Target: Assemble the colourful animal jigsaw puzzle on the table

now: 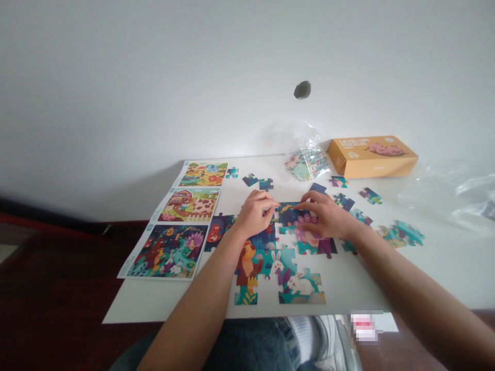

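Note:
A partly joined jigsaw puzzle [266, 263] lies on the white table, showing a bear, white rabbits and a dark blue night scene. My left hand [255, 212] is over its upper left part, fingers bent and close together, their tips at the edge of a puzzle piece. My right hand [324, 212] has its fingertips at the top edge of a joined puzzle section [303, 242] with a pink-purple creature, its thumb lower on the section. A narrow gap separates this section from the pieces at its left. My hands hide parts of the puzzle.
A picture sheet [170, 252] with three scenes lies at the left. Loose puzzle pieces [370, 195] are scattered behind and to the right. At the back are a clear bag of pieces [307, 164] and an orange puzzle box [373, 157]; crumpled clear plastic [456, 193] lies right.

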Motion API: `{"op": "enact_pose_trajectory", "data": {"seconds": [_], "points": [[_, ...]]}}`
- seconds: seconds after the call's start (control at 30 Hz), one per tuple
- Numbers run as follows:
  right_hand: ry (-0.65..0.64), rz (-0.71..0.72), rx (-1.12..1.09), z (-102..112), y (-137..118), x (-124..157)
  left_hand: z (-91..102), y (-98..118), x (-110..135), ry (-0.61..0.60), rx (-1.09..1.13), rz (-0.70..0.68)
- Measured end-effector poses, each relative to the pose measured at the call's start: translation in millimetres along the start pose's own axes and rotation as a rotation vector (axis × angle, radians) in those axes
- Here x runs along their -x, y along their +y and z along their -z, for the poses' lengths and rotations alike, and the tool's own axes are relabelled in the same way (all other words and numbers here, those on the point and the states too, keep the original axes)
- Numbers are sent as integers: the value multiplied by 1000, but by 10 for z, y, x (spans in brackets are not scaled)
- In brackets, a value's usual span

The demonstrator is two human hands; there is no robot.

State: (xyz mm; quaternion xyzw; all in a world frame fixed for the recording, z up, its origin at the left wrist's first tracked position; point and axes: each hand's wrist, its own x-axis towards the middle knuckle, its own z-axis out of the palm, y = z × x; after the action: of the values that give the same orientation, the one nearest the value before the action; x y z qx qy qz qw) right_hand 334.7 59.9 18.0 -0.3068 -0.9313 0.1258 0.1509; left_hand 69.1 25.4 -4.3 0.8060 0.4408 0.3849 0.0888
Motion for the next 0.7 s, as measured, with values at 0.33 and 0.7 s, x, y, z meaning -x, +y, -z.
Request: {"op": "enact_pose_trajectory", "data": {"seconds": [0.33, 0.7], "points": [[23, -7, -11, -39, 47, 9, 3, 72, 9, -94, 34, -2], [9, -10, -16, -37, 46, 8, -7, 94, 9, -155, 65, -19]]}}
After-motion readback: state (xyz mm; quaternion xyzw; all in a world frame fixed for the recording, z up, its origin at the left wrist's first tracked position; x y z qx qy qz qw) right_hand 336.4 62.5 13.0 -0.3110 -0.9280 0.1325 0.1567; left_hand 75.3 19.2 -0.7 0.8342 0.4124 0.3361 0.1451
